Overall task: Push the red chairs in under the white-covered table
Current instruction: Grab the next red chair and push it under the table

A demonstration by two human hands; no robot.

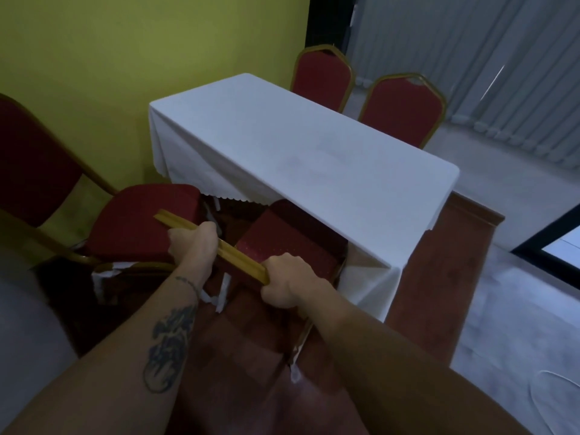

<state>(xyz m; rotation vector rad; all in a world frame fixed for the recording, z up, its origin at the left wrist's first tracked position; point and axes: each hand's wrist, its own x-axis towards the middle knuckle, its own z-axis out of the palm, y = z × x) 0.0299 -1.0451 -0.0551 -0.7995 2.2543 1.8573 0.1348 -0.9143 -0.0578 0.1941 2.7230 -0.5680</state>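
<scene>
Two bare forearms reaching forward, left hand [195, 243] and right hand [284, 277] each in a closed grip on the gold top rail [213, 243] of a red chair [282, 240] — its seat partly under the white-covered bench [282, 146], a second chair [138, 221] just left, angled out, two more [403, 108] at the far side.

The white cloth of the worktop [282, 146] hides the front of the seat [282, 243] of the near red chair, and the worktop's legs too; the fingers [276, 262] of both hands curl over the gold top rail [238, 255], so their tips are out of sight. The left red chair [37, 171] is cut by the picture's edge; the seats of the two far chairs [405, 108] are behind the worktop.
</scene>
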